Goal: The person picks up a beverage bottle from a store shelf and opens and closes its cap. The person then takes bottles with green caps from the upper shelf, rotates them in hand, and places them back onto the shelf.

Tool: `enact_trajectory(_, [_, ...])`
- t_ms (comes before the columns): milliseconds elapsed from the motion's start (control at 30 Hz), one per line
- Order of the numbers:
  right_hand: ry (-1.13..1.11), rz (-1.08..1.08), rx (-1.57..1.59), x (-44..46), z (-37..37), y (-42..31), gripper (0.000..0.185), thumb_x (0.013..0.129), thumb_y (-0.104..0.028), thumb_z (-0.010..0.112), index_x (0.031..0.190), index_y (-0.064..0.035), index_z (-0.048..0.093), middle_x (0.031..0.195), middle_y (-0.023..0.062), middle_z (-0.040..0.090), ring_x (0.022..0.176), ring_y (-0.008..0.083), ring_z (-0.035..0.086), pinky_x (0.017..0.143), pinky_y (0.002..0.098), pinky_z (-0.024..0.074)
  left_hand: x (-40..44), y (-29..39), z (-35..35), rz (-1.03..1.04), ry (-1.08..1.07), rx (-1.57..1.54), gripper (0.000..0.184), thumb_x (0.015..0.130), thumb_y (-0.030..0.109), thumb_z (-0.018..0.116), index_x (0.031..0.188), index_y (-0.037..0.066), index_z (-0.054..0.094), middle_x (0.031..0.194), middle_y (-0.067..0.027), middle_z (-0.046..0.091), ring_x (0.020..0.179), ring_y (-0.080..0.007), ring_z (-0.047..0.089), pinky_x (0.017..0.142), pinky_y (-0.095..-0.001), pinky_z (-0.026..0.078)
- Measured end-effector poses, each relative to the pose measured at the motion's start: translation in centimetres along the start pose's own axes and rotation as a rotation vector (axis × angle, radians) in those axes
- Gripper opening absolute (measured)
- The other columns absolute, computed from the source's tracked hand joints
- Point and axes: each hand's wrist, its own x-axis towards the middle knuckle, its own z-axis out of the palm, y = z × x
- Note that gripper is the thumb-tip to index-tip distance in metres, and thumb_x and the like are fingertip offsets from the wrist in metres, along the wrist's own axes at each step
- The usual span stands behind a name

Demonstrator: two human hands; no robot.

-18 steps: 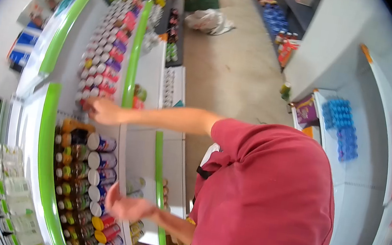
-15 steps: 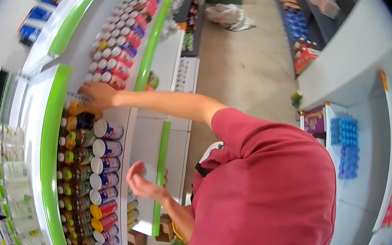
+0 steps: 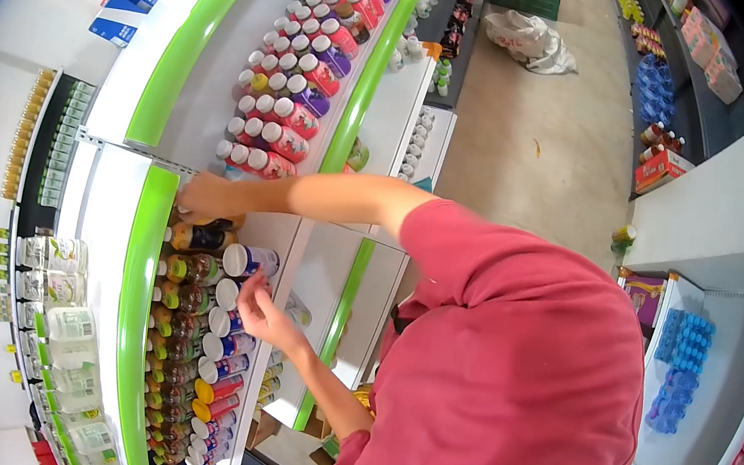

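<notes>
Bottle (image 3: 203, 237) stands on the shelf (image 3: 294, 255) just beside my right hand (image 3: 204, 197), long axis upright, cap leftward in view; I can't tell if those fingers grip. My left hand (image 3: 267, 315) curls loosely, fingers parted.

1. Nine o'clock: lying bottle (image 3: 200, 236), amber with a black wrap.
2. Eight o'clock: row of tea-coloured bottles (image 3: 185, 327), dark brown with green markings; shelf edging (image 3: 139, 314) outside them, glossy lime green.
3. Between seven and eight: white-lidded tubs (image 3: 231, 346), blue and white; at seven, yellow-lidded tubs (image 3: 221, 391), red.
4. Eleven: capped bottles (image 3: 304, 104), mostly white caps over pink, some purple, one cap yellow.
5. Ten: carton (image 3: 130, 3), blue and white blocks.
6. One: plastic bag (image 3: 532, 42), white with red print; floor (image 3: 537, 175) towards two, beige.
7. Three: bottle packs (image 3: 685, 338), bright blue.
8. Four: shirt (image 3: 504, 375), plain dark red.
</notes>
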Motion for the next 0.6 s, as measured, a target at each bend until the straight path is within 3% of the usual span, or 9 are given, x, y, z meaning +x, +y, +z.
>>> enact_trajectory(133, [0.101, -0.083, 0.111, -7.5, -8.5, -0.7, 0.039, 0.090, -0.038, 0.068, 0.106, -0.0037, 0.059, 0.062, 0.0146, 0.062, 0.053, 0.0372, 0.063, 0.049, 0.0467, 0.0480, 0.5, 0.7, 5.3, 0.138, 0.035, 0.050, 0.039, 0.094, -0.001, 0.061, 0.133, -0.005, 0.056, 0.128, -0.0158, 0.063, 0.110, -0.0241, 0.063, 0.096, -0.0372, 0.052])
enact_trajectory(167, [0.176, -0.130, 0.099, -9.1, -9.9, -0.6, 0.036, 0.090, -0.036, 0.070, 0.103, -0.0046, 0.060, 0.060, 0.0133, 0.061, 0.051, 0.0353, 0.062, 0.048, 0.0453, 0.0478, 0.5, 1.1, 6.4, 0.134, 0.001, 0.089, 0.058, 0.092, 0.005, 0.069, 0.144, -0.003, 0.046, 0.140, -0.0183, 0.055, 0.125, -0.0282, 0.055, 0.103, -0.0401, 0.049])
enact_trajectory(267, [0.299, -0.185, 0.157, -12.1, -15.6, -2.7, 0.030, 0.088, -0.030, 0.072, 0.099, -0.0055, 0.059, 0.060, 0.0108, 0.060, 0.050, 0.0311, 0.062, 0.047, 0.0406, 0.0479, 1.3, 3.0, 10.3, 0.579, 0.140, 0.394, 0.073, 0.089, 0.010, 0.077, 0.150, -0.001, 0.038, 0.150, -0.0216, 0.045, 0.137, -0.0334, 0.047, 0.111, -0.0447, 0.043])
enact_trajectory(333, [0.301, -0.237, 0.231, -13.5, -18.5, -4.5, 0.025, 0.086, -0.025, 0.073, 0.094, -0.0060, 0.059, 0.059, 0.0084, 0.059, 0.049, 0.0279, 0.061, 0.046, 0.0376, 0.0478, 0.8, 3.1, 12.6, 0.429, 0.133, 0.007, 0.089, 0.085, 0.016, 0.083, 0.154, 0.000, 0.029, 0.157, -0.0251, 0.034, 0.145, -0.0386, 0.038, 0.117, -0.0484, 0.035])
enact_trajectory(367, [0.194, -0.151, 0.246, -14.2, -20.1, -5.4, 0.033, 0.089, -0.034, 0.069, 0.089, -0.0042, 0.054, 0.059, 0.0135, 0.061, 0.049, 0.0354, 0.061, 0.046, 0.0440, 0.0471, 1.7, 1.9, 12.6, 0.636, 0.252, 0.218, 0.092, 0.082, 0.018, 0.086, 0.154, 0.000, 0.033, 0.158, -0.0276, 0.031, 0.145, -0.0407, 0.038, 0.117, -0.0497, 0.035])
enact_trajectory(467, [0.026, -0.130, 0.125, -14.4, -22.0, -5.6, 0.034, 0.089, -0.037, 0.067, 0.083, -0.0048, 0.059, 0.057, 0.0149, 0.061, 0.050, 0.0370, 0.062, 0.047, 0.0458, 0.0479, -0.1, 2.1, 11.1, 0.453, 0.228, 0.413, 0.090, 0.080, 0.018, 0.088, 0.152, -0.001, 0.037, 0.155, -0.0267, 0.037, 0.143, -0.0393, 0.041, 0.115, -0.0477, 0.037])
enact_trajectory(500, [-0.012, -0.149, 0.055, -14.5, -21.8, -5.6, 0.034, 0.090, -0.037, 0.066, 0.079, -0.0053, 0.062, 0.056, 0.0151, 0.061, 0.049, 0.0360, 0.061, 0.046, 0.0444, 0.0473, -0.7, 2.7, 11.4, 0.336, 0.199, 0.281, 0.074, 0.078, 0.009, 0.085, 0.140, -0.003, 0.046, 0.140, -0.0221, 0.051, 0.137, -0.0424, 0.047, 0.112, -0.0479, 0.039])
enact_trajectory(600, [-0.148, -0.198, -0.050, -15.4, -19.8, -6.7, 0.042, 0.092, -0.040, 0.063, 0.067, -0.0058, 0.067, 0.055, 0.0158, 0.060, 0.047, 0.0350, 0.060, 0.045, 0.0421, 0.0462, -3.6, 1.2, 9.8, 0.137, 0.119, 0.286, 0.085, 0.079, 0.013, 0.086, 0.148, -0.002, 0.040, 0.141, -0.0219, 0.054, 0.131, -0.0360, 0.055, 0.110, -0.0420, 0.041])
